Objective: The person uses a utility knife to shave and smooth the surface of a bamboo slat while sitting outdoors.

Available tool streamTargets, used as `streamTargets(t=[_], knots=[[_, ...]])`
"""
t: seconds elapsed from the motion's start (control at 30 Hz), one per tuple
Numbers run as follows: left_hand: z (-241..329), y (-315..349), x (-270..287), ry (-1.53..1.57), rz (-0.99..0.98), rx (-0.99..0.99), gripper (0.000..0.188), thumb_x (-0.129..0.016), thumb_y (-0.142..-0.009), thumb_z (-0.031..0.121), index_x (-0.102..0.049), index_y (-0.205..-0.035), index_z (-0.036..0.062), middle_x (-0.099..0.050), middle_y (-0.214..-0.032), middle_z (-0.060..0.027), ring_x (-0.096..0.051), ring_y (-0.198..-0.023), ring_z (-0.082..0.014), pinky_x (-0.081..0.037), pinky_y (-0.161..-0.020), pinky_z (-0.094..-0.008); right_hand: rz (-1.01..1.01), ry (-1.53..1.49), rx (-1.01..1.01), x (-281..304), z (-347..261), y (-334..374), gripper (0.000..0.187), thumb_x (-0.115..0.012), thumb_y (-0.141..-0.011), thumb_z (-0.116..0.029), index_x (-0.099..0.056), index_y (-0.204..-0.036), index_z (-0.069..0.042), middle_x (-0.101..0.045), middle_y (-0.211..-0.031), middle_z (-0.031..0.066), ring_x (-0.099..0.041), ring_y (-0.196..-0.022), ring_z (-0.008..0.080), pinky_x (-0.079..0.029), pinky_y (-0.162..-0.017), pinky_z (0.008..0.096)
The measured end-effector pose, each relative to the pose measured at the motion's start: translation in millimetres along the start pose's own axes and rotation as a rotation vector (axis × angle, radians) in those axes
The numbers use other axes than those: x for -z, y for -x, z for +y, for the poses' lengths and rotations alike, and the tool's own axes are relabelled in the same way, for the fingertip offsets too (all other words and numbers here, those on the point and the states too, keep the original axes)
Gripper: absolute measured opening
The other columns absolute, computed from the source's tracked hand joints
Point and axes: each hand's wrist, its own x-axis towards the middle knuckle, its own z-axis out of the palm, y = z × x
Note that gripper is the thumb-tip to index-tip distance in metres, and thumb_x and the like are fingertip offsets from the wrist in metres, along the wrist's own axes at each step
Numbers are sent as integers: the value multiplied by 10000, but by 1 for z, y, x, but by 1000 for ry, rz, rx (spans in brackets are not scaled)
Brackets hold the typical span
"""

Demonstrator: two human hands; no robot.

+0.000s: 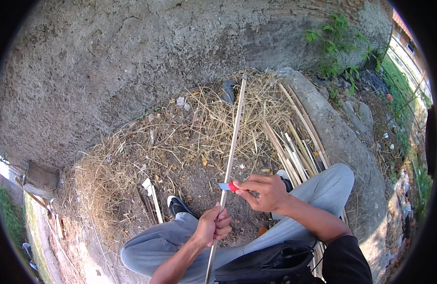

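A long, thin wooden strip (234,130) runs from near my lap up toward the wall, slightly tilted to the right. My left hand (214,224) is closed around its lower part. Just above that grip, my right hand (259,192) holds a small knife (225,186) with a red handle and a flat grey blade. The blade lies across the strip and appears to touch it. Most of the red handle is hidden inside my right fingers.
Several wooden strips (296,156) lie at the right, beside a concrete slab (365,175). Dry straw (180,137) covers the ground before a rough wall (147,57). A black bag (268,262) rests on my lap. Another pale strip (156,203) is beside my left shoe (177,205).
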Motion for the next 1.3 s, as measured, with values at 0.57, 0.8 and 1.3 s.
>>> streamTargets(t=[0.57,0.8,1.3], knots=[[-12,6,-3,54,-55,113,487,-289,-1080,516,-321,-710,201,-225,-590,78,-120,-452,-47,-78,-386,-256,113,50,-115,20,45,-18,194,-784,-864,-251,-786,-1032,-155,-693,-740,15,-611,-511,165,-450,-447,306],[-11,-5,15,165,-137,207,507,-320,-1061,590,-356,-768,178,-220,-614,76,-165,-470,-44,-104,-379,-243,218,-70,-237,29,31,-19,173,-752,-910,-235,-772,-1025,-108,-725,-797,62,-662,-573,181,-498,-500,308],[-12,-5,8,-90,11,38,523,-353,-1046,613,-323,-764,174,-205,-598,67,-162,-459,-49,-113,-384,-245,-60,-40,-81,0,7,1,181,-794,-860,-282,-802,-1007,-178,-679,-714,-12,-569,-474,163,-410,-415,308]])
